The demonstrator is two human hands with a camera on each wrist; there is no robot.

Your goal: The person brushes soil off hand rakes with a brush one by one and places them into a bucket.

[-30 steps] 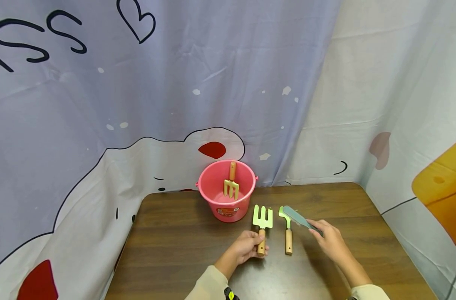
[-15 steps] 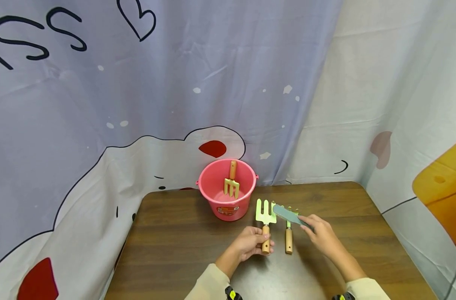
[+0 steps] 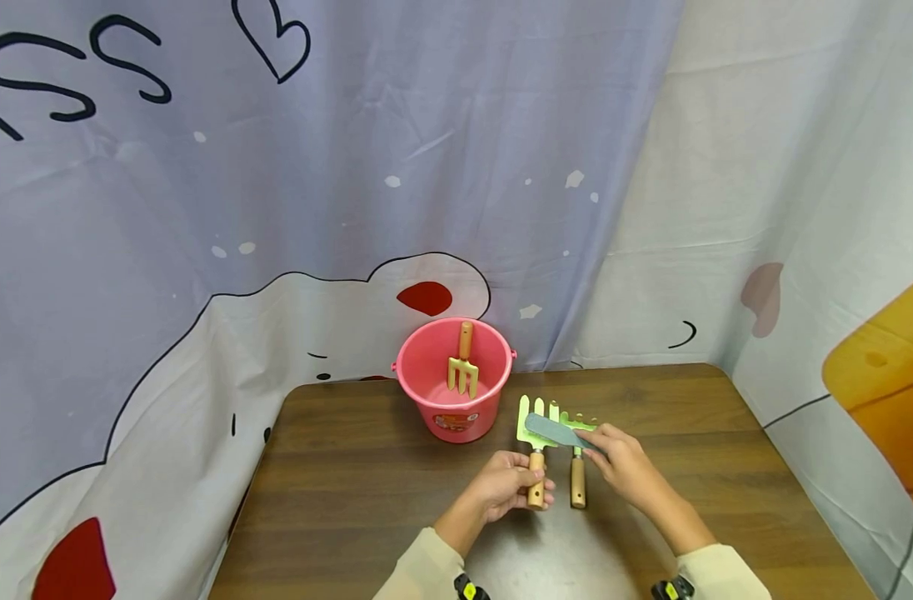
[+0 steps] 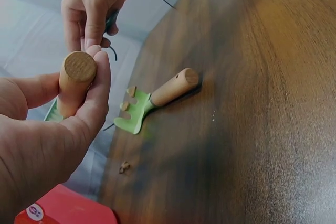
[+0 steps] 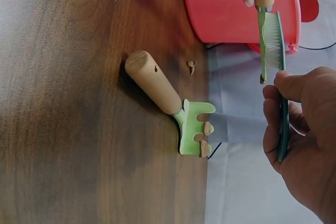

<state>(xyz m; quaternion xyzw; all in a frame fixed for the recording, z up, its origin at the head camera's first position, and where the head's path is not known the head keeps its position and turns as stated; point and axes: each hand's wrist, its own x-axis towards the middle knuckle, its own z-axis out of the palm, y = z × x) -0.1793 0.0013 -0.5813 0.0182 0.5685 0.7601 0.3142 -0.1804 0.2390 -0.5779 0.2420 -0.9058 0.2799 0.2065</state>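
My left hand (image 3: 501, 485) grips the wooden handle of a green three-pronged garden fork (image 3: 524, 421), prongs pointing away from me. My right hand (image 3: 625, 467) pinches a grey-green brush (image 3: 552, 430), which lies across the fork head. In the right wrist view, the brush's white bristles (image 5: 272, 38) press against the face of the fork. Below them, a small green hand rake (image 3: 578, 483) with a wooden handle lies on the table. Brown clumps (image 5: 205, 148) cling to the rake's prongs.
A pink bucket (image 3: 456, 417) stands at the back of the wooden table (image 3: 336, 500), with another small fork (image 3: 463, 371) inside. A brown crumb (image 5: 191, 67) lies near the table's far edge. Printed curtains (image 3: 314, 192) hang behind.
The brush has moved left from above the rake onto the fork head. My left hand has shifted the fork slightly right and away from me. Bucket and rake stay put.
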